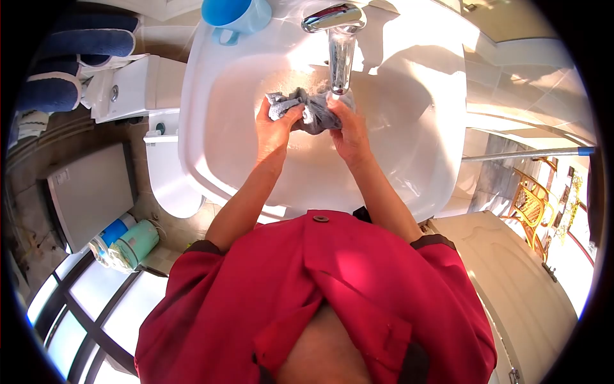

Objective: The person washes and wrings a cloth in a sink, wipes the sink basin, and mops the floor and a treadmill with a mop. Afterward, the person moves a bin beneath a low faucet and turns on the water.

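A crumpled grey cloth (313,114) is bunched between my two hands, over the white sink (224,141). My left hand (275,131) grips its left end, with the thumb pressed on top. On the other end, my right hand (348,128) is closed, its thumb near the spout. The chrome faucet (341,51) reaches down right above the cloth's right part. Cloudy, sudsy water (291,80) shows in the basin around the cloth. The undersides of both hands are hidden.
A blue mug (246,18) stands on the sink's back left rim. Left of the sink is a white toilet (167,166), with rolled dark blue towels (96,43) beyond it. A green bin (137,243) sits lower left. At the right are a metal pole (531,154) and a door (511,288).
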### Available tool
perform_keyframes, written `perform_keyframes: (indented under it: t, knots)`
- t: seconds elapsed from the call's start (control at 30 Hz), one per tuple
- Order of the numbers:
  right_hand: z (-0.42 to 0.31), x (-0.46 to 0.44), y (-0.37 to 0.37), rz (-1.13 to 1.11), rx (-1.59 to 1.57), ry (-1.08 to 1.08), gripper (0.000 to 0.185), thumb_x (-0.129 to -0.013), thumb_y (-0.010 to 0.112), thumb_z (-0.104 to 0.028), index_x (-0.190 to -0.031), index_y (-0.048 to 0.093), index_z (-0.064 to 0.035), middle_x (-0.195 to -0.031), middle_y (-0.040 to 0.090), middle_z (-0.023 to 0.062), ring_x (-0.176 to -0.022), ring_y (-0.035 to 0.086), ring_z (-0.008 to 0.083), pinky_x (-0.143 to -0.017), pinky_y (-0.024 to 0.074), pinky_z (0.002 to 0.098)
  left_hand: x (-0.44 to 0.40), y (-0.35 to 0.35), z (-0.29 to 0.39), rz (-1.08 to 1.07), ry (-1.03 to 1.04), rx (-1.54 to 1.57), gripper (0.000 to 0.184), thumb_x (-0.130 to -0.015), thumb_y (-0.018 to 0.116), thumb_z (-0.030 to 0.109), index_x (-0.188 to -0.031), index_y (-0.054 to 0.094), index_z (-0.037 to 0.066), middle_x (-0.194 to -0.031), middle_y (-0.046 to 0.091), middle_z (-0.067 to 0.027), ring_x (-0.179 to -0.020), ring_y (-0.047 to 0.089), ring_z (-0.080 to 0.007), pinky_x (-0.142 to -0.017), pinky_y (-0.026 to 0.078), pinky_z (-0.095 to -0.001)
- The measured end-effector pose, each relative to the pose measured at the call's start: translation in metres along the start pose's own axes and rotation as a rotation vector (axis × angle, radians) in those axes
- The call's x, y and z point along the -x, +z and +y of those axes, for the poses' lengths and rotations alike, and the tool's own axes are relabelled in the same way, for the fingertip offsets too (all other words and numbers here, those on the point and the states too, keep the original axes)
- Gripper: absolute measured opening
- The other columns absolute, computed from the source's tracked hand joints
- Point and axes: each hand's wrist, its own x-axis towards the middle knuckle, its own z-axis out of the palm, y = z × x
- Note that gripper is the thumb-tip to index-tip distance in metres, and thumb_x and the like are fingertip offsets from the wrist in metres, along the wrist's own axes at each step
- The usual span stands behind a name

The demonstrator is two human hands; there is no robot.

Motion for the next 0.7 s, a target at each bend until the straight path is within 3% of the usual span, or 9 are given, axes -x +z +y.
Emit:
perform_keyframes:
  t: [0.07, 0.17, 0.2, 0.27, 0.33, 0.4, 0.5, 0.53, 0.7]
  knots:
    - [-0.001, 0.008, 0.006, 0.113, 0.254, -0.188, 0.037, -0.074, 0.063, -0.006, -0.108, 0.050, -0.0025, -0.101, 0.060, 0.0081, -0.088, 0.059, 0.0214, -0.079, 0.0460, 0.0301, -0.011, 0.000, -0.015, 0.086, -0.276, 0.185, 0.026, -0.074, 0.059, 0.007, -0.098, 0.051, 0.003, -0.090, 0.058, -0.0106, -0.076, 0.061, -0.0220, -0.064, 0.056, -0.0393]
    - [-0.009, 0.024, 0.024, 0.144, 0.894, -0.671, 0.036, -0.070, 0.064, -0.002, -0.104, 0.053, -0.0045, -0.098, 0.061, 0.0091, -0.089, 0.059, 0.0218, -0.080, 0.0451, 0.0293, -0.011, 0.003, -0.020, -0.130, -0.486, 0.272, 0.026, -0.082, 0.051, 0.019, -0.105, 0.052, 0.006, -0.090, 0.058, -0.0095, -0.081, 0.060, -0.0211, -0.070, 0.054, -0.0357]
    - [-0.015, 0.027, 0.033, 0.093, 0.935, -0.784, 0.037, -0.061, 0.064, 0.004, -0.096, 0.057, -0.0064, -0.094, 0.062, 0.0099, -0.088, 0.060, 0.0237, -0.078, 0.0463, 0.0296, -0.009, 0.001, -0.025, -0.219, -0.465, 0.340, 0.026, -0.083, 0.050, 0.019, -0.105, 0.052, 0.006, -0.091, 0.059, -0.0084, -0.081, 0.060, -0.0197, -0.070, 0.053, -0.0338]
    - [-0.022, 0.033, 0.044, -0.036, 1.035, -0.953, 0.029, -0.060, 0.065, 0.003, -0.087, 0.059, -0.0064, -0.089, 0.061, 0.0088, -0.087, 0.059, 0.0249, -0.075, 0.0472, 0.0309, -0.009, -0.002, -0.037, -0.407, -0.415, 0.467, 0.025, -0.085, 0.048, 0.021, -0.105, 0.054, 0.008, -0.092, 0.059, -0.0063, -0.083, 0.059, -0.0170, -0.072, 0.051, -0.0300]
    - [-0.027, 0.039, 0.057, -0.141, 1.089, -1.128, 0.025, -0.053, 0.064, 0.002, -0.076, 0.059, -0.0070, -0.083, 0.059, 0.0064, -0.083, 0.058, 0.0230, -0.071, 0.0478, 0.0303, -0.010, -0.008, -0.027, -0.573, -0.423, 0.332, 0.018, -0.085, 0.050, 0.017, -0.100, 0.055, 0.008, -0.088, 0.057, -0.0023, -0.078, 0.056, -0.0126, -0.067, 0.048, -0.0267]
    - [-0.031, 0.045, 0.060, -0.330, 1.137, -1.181, 0.028, -0.052, 0.063, 0.002, -0.078, 0.059, -0.0076, -0.082, 0.059, 0.0052, -0.081, 0.058, 0.0230, -0.068, 0.0478, 0.0316, -0.012, -0.011, -0.010, -0.738, -0.429, 0.190, 0.012, -0.084, 0.052, 0.014, -0.094, 0.056, 0.009, -0.084, 0.055, 0.0018, -0.073, 0.053, -0.0082, -0.062, 0.044, -0.0234]
    - [-0.031, 0.053, 0.069, -0.576, 1.192, -1.247, 0.019, -0.054, 0.060, -0.003, -0.072, 0.056, -0.0075, -0.077, 0.055, 0.0045, -0.077, 0.055, 0.0208, -0.067, 0.0458, 0.0315, -0.018, 0.007, 0.032, -0.818, -0.510, -0.064, 0.006, -0.080, 0.058, 0.011, -0.084, 0.056, 0.008, -0.077, 0.052, 0.0036, -0.066, 0.048, -0.0070, -0.058, 0.041, -0.0224]
    - [-0.029, 0.055, 0.070, -0.659, 1.220, -1.247, 0.016, -0.054, 0.060, -0.005, -0.069, 0.054, -0.0074, -0.076, 0.054, 0.0046, -0.076, 0.054, 0.0205, -0.067, 0.0453, 0.0311, -0.018, 0.011, 0.038, -0.779, -0.556, -0.178, 0.011, -0.071, 0.064, 0.012, -0.073, 0.055, 0.006, -0.068, 0.052, 0.0032, -0.059, 0.045, -0.0078, -0.055, 0.040, -0.0240]
    - [-0.012, 0.058, 0.068, -1.102, 1.378, -1.243, 0.011, -0.058, 0.056, -0.014, -0.063, 0.050, -0.0074, -0.072, 0.049, 0.0040, -0.072, 0.050, 0.0196, -0.069, 0.0438, 0.0303, -0.016, 0.022, 0.049, -1.017, -0.146, -0.956, 0.017, -0.061, 0.063, 0.013, -0.072, 0.057, 0.002, -0.061, 0.053, -0.0035, -0.055, 0.046, -0.0117, -0.054, 0.040, -0.0272]
